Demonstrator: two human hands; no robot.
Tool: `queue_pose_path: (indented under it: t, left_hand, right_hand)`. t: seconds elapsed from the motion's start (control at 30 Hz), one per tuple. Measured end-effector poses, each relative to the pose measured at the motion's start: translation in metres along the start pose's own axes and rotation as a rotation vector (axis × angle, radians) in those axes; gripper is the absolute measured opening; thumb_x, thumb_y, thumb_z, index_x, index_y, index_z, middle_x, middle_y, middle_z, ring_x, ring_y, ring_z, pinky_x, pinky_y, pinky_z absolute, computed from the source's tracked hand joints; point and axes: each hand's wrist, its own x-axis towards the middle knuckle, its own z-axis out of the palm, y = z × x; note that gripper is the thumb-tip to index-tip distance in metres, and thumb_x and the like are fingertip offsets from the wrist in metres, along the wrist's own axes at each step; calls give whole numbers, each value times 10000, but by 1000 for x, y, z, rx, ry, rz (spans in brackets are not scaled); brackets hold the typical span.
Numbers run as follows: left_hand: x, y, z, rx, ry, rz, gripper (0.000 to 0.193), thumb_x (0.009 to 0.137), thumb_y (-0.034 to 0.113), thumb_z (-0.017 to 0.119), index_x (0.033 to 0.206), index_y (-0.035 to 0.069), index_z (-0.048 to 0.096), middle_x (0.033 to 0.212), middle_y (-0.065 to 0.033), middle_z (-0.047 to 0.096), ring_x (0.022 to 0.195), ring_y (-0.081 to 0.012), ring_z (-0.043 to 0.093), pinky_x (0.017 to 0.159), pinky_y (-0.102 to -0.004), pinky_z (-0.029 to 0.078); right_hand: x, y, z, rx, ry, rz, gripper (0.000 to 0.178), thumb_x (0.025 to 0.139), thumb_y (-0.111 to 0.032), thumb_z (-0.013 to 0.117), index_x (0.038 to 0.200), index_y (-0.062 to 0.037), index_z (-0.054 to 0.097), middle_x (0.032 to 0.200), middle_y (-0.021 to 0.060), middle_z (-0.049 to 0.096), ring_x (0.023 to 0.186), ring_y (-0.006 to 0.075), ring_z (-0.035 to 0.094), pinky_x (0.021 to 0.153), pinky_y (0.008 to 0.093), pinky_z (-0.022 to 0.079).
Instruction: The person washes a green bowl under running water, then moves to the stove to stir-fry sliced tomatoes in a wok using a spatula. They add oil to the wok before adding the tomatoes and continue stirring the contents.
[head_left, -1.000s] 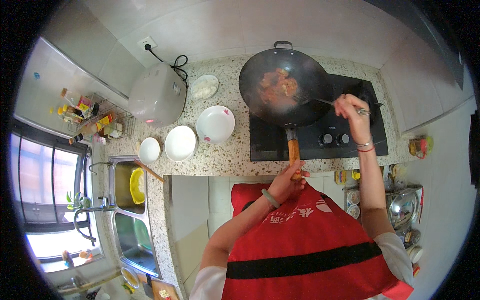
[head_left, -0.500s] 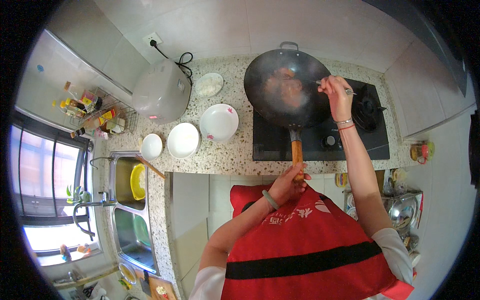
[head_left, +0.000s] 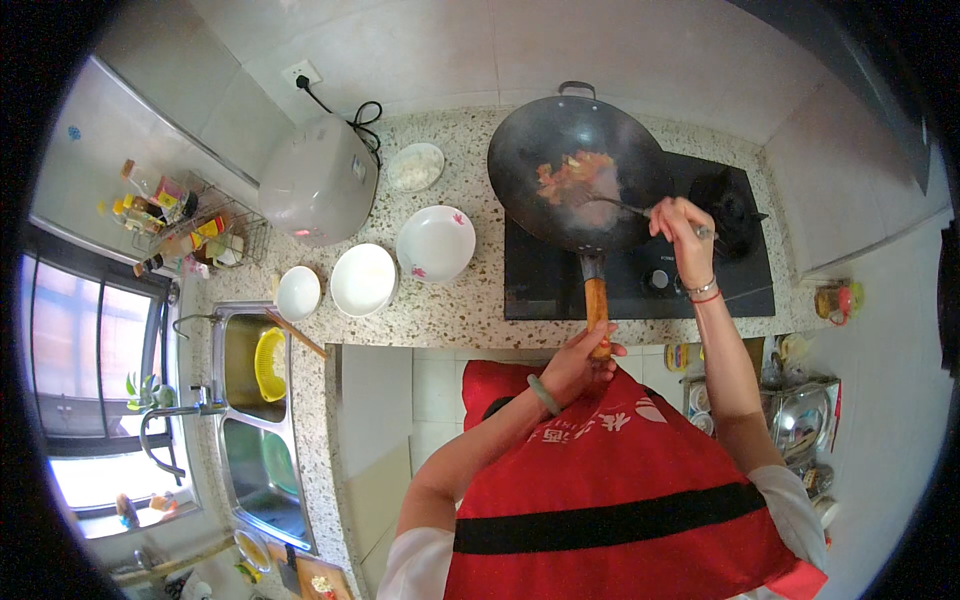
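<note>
A black wok [head_left: 520,190] sits on the hob, with its wooden handle [head_left: 597,305] pointing toward me. My left hand [head_left: 580,362] is closed around the end of that handle. Above the wok's right edge, my right hand [head_left: 686,240] grips a long-handled metal spatula [head_left: 632,207] that slants down into the wok. Its head touches the food and is hard to make out through the steam. Reddish-orange chopped pieces of food [head_left: 575,175] lie in the middle of the wok, looking like tomato.
Left of the hob stand a plate of white food [head_left: 416,167], a flower-patterned bowl [head_left: 436,244], two white bowls [head_left: 364,280] and a rice cooker [head_left: 318,182]. Further left are a double sink [head_left: 222,430] with a yellow basket [head_left: 270,365] and a bottle rack [head_left: 245,240]. The second burner [head_left: 735,213] is right.
My right hand has moved right and toward me, drawing the spatula nearer the wok's close side. The food is shifted and shows more clearly through thinner steam. My left hand stays on the handle.
</note>
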Motion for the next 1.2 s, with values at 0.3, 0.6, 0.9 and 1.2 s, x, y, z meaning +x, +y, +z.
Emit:
queue_pose_path:
  t: [0.3,0.6,0.9,1.2]
  left_hand:
    - [-7,3,0,-1,-37,-61,357,933,454,479,1153,175,444,973,-47,599,714,-99,542,672,-265,472]
    - [-15,-8,-8,16,-95,-67,469,949,494,410,1283,165,429,998,-28,573,743,-91,499,703,-260,432]
    - [-21,-5,-4,85,-107,-46,529,936,538,396,1307,161,404,1016,-25,577,761,-83,503,694,-241,426]
    - [-21,1,-2,91,-105,-92,525,927,512,449,1276,121,407,1026,-37,607,731,-70,521,686,-238,449]
  right_hand:
    - [-2,2,6,17,22,18,332,874,-86,518,571,-46,389,618,29,463,618,109,453,582,248,346]
    - [9,-63,-11,-189,-136,184,365,870,-139,543,564,-79,354,569,1,392,573,105,411,547,257,316]
    - [45,-15,4,-45,42,-6,349,872,-131,538,569,-65,379,592,18,403,617,136,463,624,266,376]
    - [18,47,15,17,25,-84,344,877,-68,520,574,-49,360,571,2,375,561,113,392,543,265,322]
